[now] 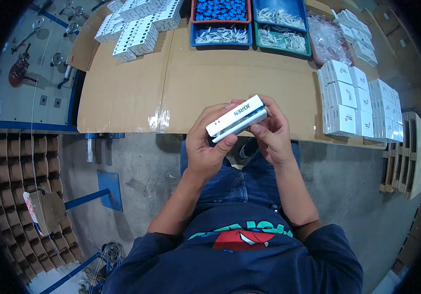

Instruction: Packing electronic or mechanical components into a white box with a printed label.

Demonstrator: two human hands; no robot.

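Observation:
A small white oblong box (236,117) with dark print and a dark band along its length is held up between my two hands, tilted with its right end higher. My left hand (204,148) wraps its lower left end, the thumb pressed along the near side. At the upper right end, my right hand (275,133) grips it between thumb and fingers. Most fingertips behind the box are hidden. It is above the near edge of the cardboard-covered table (127,93), over my lap.
Toward the far side are a red bin (193,14) of blue pieces, blue bins (195,43) and a green bin (289,50) of small white parts. White boxes (139,41) stand far left; white packs (342,105) stack at right. Clear plastic bags (328,39) lie behind them. A blue-framed bench (19,93) adjoins left.

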